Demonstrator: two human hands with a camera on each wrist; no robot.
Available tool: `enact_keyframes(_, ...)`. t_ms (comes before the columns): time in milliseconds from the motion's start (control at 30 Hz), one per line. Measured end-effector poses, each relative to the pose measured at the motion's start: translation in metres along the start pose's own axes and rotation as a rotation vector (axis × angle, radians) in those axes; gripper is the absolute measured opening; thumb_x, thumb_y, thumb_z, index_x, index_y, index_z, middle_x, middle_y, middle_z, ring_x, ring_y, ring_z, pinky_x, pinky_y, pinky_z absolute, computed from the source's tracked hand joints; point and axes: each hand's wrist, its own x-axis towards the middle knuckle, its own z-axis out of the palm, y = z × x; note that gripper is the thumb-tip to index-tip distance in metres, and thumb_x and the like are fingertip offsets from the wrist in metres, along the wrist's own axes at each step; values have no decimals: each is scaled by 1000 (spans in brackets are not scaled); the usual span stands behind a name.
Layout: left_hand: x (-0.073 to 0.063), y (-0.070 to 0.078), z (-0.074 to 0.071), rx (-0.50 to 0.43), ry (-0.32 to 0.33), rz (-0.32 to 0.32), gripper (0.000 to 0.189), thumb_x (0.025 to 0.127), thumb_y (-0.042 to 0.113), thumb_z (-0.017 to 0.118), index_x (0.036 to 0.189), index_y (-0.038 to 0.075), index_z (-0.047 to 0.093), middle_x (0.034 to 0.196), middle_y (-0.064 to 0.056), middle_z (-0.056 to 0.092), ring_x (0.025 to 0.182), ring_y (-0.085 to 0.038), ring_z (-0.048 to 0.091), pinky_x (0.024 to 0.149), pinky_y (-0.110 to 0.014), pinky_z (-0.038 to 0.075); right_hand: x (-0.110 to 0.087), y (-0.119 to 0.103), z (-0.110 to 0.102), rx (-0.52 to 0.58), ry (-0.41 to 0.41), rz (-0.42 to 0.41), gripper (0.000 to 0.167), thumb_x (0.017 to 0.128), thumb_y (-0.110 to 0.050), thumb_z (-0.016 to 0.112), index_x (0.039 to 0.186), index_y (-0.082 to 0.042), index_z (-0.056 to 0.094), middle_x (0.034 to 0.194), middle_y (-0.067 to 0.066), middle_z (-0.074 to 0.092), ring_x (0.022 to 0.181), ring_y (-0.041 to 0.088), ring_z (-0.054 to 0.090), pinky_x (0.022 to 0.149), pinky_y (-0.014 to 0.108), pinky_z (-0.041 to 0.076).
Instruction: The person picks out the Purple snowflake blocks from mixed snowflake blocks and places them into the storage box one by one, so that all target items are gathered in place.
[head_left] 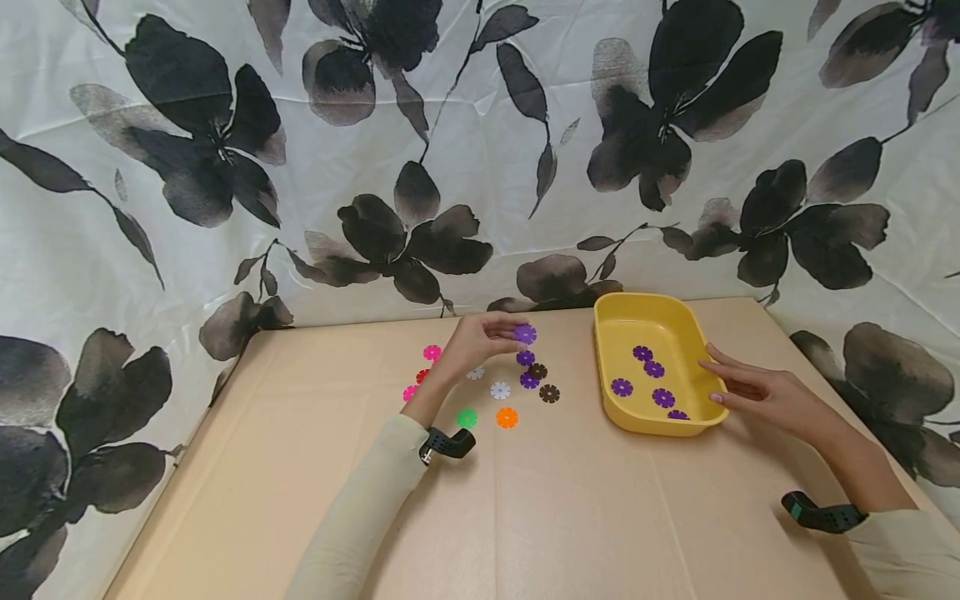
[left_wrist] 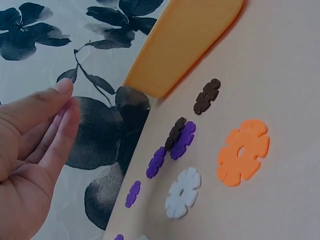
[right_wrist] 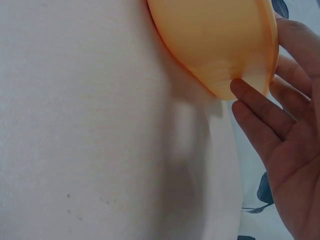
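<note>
Between the fingertips of my left hand [head_left: 480,337] is a purple notched disc [head_left: 525,334], held above the table. In the left wrist view the thumb and fingers come together, and that disc cannot be made out. On the table close by lie more purple discs [head_left: 528,380] and two brown discs [head_left: 549,393]. My right hand [head_left: 780,400] holds the right wall of a yellow tray [head_left: 678,427], some fingers over the rim, others against the outside [right_wrist: 260,110]. Several purple discs [head_left: 663,397] lie flat inside the tray.
Nearer me lie an orange disc [head_left: 507,417], a green disc [head_left: 467,417] and white discs [head_left: 500,390]. Pink discs [head_left: 432,352] and a red disc [head_left: 422,376] lie left of the left hand. A flower-patterned cloth [head_left: 480,142] hangs behind the table [head_left: 570,517].
</note>
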Motion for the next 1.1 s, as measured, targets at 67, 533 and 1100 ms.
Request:
enact_keyframes(67, 0, 1, 1, -2, -6, 13, 37, 86, 10, 82, 122, 9, 74, 113, -6, 76, 103, -22, 73, 89, -31, 60, 1, 1, 0, -1, -1, 0, 63, 96, -37, 71, 150, -12, 50, 160, 21, 35, 137, 54, 41, 99, 54, 43)
enact_keyframes(533, 9, 9, 10, 9, -30, 34, 37, 85, 12, 83, 121, 8, 75, 113, -6, 76, 102, -18, 73, 90, -30, 59, 5, 5, -1, 18, -14, 8, 64, 97, -37, 69, 152, -12, 48, 161, 22, 32, 138, 56, 38, 101, 61, 40)
enact_keyframes(1100, 21, 17, 24, 25, -61, 32, 39, 85, 15, 85, 121, 7, 74, 110, -6, 76, 100, -17, 73, 88, -28, 59, 10, 6, -3, 0, -8, -7, 64, 97, -38, 70, 151, -12, 49, 161, 21, 33, 137, 56, 39, 101, 59, 40)
